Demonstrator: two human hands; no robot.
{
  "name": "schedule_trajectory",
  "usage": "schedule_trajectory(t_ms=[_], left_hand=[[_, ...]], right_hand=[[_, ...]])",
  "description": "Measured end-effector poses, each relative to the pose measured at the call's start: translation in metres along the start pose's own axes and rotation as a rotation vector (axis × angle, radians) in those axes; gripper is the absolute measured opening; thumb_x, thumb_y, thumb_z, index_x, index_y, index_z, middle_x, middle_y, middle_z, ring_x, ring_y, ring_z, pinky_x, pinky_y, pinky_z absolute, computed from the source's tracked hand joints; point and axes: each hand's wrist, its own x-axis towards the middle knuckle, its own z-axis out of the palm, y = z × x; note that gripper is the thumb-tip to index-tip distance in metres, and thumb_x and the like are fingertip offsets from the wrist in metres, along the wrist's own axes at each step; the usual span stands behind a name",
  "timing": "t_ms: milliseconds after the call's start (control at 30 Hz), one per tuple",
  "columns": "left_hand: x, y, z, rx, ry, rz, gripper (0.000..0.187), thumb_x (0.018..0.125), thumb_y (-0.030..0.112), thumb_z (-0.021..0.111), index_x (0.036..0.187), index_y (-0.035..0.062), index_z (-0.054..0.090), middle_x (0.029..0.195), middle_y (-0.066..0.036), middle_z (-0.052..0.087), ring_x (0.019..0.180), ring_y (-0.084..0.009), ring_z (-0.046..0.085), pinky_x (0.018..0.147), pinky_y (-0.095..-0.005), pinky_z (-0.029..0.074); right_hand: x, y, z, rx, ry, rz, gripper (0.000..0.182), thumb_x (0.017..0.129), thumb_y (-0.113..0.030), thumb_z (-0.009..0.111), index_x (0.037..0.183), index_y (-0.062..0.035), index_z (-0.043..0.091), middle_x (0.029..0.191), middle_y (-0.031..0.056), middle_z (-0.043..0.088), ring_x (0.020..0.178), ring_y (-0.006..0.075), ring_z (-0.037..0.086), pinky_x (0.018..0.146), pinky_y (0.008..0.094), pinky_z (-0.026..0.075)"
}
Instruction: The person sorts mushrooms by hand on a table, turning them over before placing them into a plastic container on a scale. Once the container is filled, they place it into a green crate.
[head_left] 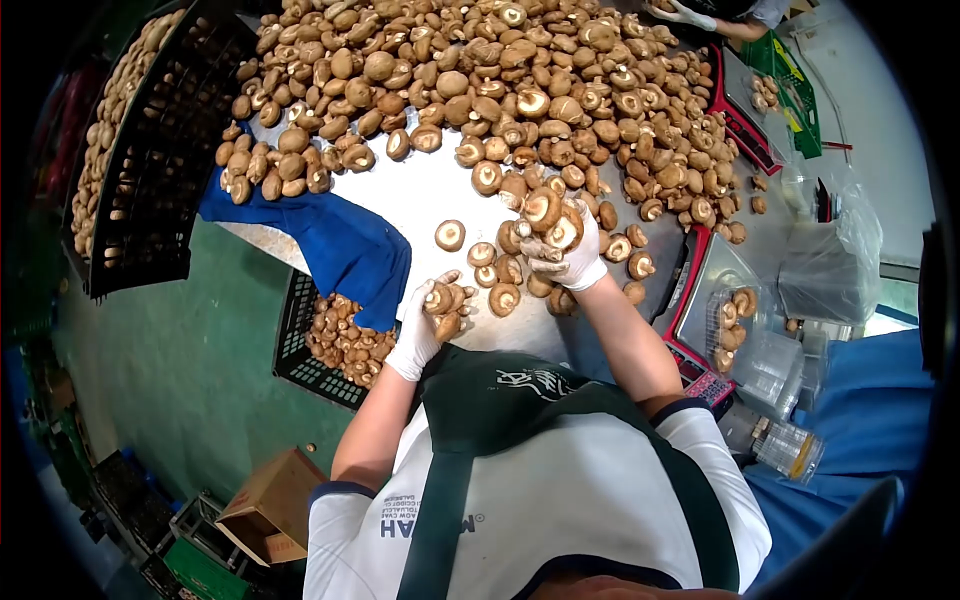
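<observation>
Both my hands wear white gloves. My left hand (416, 338), near the table's front edge, has its fingers closed round a few brown shiitake mushrooms (440, 299). Farther right, over the table, my right hand (578, 262) grips shiitake mushrooms (543, 208), their pale stems and gills showing. Between and around the hands lie several loose mushrooms (504, 299) on the metal table (400, 190), many with the gill side up. Beyond them spreads a large heap of shiitake mushrooms (480, 70).
Right of me, a red scale (690, 270) bears a clear tray of mushrooms (730, 330); plastic trays (770, 370) lie beside it. Another scale (740, 110) and a co-worker's gloved hand (685, 14) are at far right. Left are black crates (150, 190) and a blue cloth (350, 250).
</observation>
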Motion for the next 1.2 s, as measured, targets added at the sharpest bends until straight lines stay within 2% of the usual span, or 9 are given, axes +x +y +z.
schedule_trajectory(t_ms=[200, 267, 333, 367, 400, 467, 700, 900, 1200], left_hand=[[-0.004, 0.004, 0.018, 0.275, -0.013, 0.067, 0.058, 0.095, 0.038, 0.054, 0.143, 0.0093, 0.038, 0.126, -0.012, 0.056, 0.105, -0.0212, 0.061, 0.084, -0.0372, 0.053], [-0.005, 0.007, 0.030, 0.254, -0.070, 0.093, 0.050, 0.098, 0.025, 0.053, 0.142, 0.0058, 0.040, 0.130, -0.010, 0.053, 0.111, -0.0178, 0.057, 0.095, -0.0311, 0.047], [-0.004, 0.008, 0.043, 0.189, -0.117, 0.111, 0.045, 0.099, 0.027, 0.052, 0.138, 0.0043, 0.045, 0.126, -0.008, 0.055, 0.111, -0.0138, 0.056, 0.096, -0.0301, 0.045], [-0.004, 0.006, 0.050, 0.169, -0.072, 0.040, 0.043, 0.099, 0.030, 0.052, 0.135, 0.0053, 0.047, 0.118, -0.007, 0.058, 0.103, -0.0124, 0.059, 0.089, -0.0288, 0.048], [-0.004, 0.009, 0.052, 0.151, -0.031, -0.029, 0.041, 0.099, 0.032, 0.053, 0.131, 0.0062, 0.050, 0.111, -0.005, 0.062, 0.095, -0.0111, 0.062, 0.082, -0.0275, 0.052], [0.002, 0.001, 0.038, 0.236, 0.034, -0.192, 0.035, 0.097, 0.035, 0.056, 0.121, 0.0093, 0.055, 0.089, -0.003, 0.065, 0.066, -0.0127, 0.063, 0.054, -0.0259, 0.053], [0.005, 0.001, 0.021, 0.362, 0.209, 0.096, 0.032, 0.095, 0.027, 0.062, 0.118, 0.0038, 0.062, 0.101, -0.003, 0.066, 0.087, -0.0106, 0.062, 0.077, -0.0251, 0.051], [0.005, 0.005, -0.005, 0.382, 0.141, 0.050, 0.033, 0.098, 0.026, 0.056, 0.119, -0.0002, 0.060, 0.102, -0.005, 0.067, 0.087, -0.0141, 0.065, 0.078, -0.0279, 0.053], [0.005, 0.010, -0.013, 0.313, 0.111, 0.036, 0.029, 0.099, 0.022, 0.054, 0.117, 0.0003, 0.061, 0.094, -0.006, 0.068, 0.077, -0.0142, 0.065, 0.067, -0.0280, 0.054]], right_hand=[[-0.005, 0.003, -0.005, -0.185, 0.013, 0.011, 0.073, 0.085, -0.046, 0.042, 0.136, 0.0060, 0.040, 0.101, 0.0207, 0.061, 0.057, 0.0191, 0.054, 0.040, 0.0296, 0.043], [-0.001, 0.017, 0.027, -0.656, 0.219, -0.002, 0.067, 0.084, -0.033, 0.048, 0.139, 0.0044, 0.041, 0.111, 0.0175, 0.062, 0.077, 0.0196, 0.061, 0.065, 0.0307, 0.051], [0.006, 0.028, 0.035, -1.907, 0.074, 0.030, 0.058, 0.084, -0.025, 0.056, 0.136, 0.0003, 0.048, 0.115, 0.0183, 0.062, 0.087, 0.0237, 0.064, 0.077, 0.0329, 0.052], [0.003, 0.045, 0.012, -2.219, -0.049, -0.350, 0.056, 0.081, -0.019, 0.063, 0.134, -0.0031, 0.052, 0.115, 0.0205, 0.062, 0.094, 0.0310, 0.065, 0.083, 0.0361, 0.053], [0.003, 0.064, 0.035, -2.360, 0.123, -0.128, 0.060, 0.078, -0.020, 0.067, 0.133, -0.0008, 0.052, 0.114, 0.0238, 0.062, 0.098, 0.0364, 0.064, 0.086, 0.0379, 0.052], [0.002, 0.070, 0.024, -2.288, 0.024, -0.188, 0.063, 0.077, -0.021, 0.067, 0.133, 0.0011, 0.051, 0.117, 0.0238, 0.061, 0.099, 0.0370, 0.064, 0.087, 0.0392, 0.052], [0.065, -0.002, 0.053, -2.941, 0.294, 0.149, 0.034, 0.088, -0.034, 0.058, 0.110, -0.0084, 0.066, 0.111, 0.0124, 0.065, 0.102, 0.0317, 0.061, 0.089, 0.0426, 0.048], [0.234, 0.046, 0.010, -2.636, 0.053, -0.517, 0.036, 0.085, -0.019, 0.061, 0.120, -0.0104, 0.059, 0.113, 0.0139, 0.058, 0.103, 0.0318, 0.057, 0.087, 0.0436, 0.046], [0.173, 0.050, -0.008, -1.314, 0.441, -0.209, 0.046, 0.091, -0.027, 0.064, 0.128, -0.0021, 0.053, 0.115, 0.0117, 0.059, 0.102, 0.0194, 0.059, 0.087, 0.0321, 0.049]])
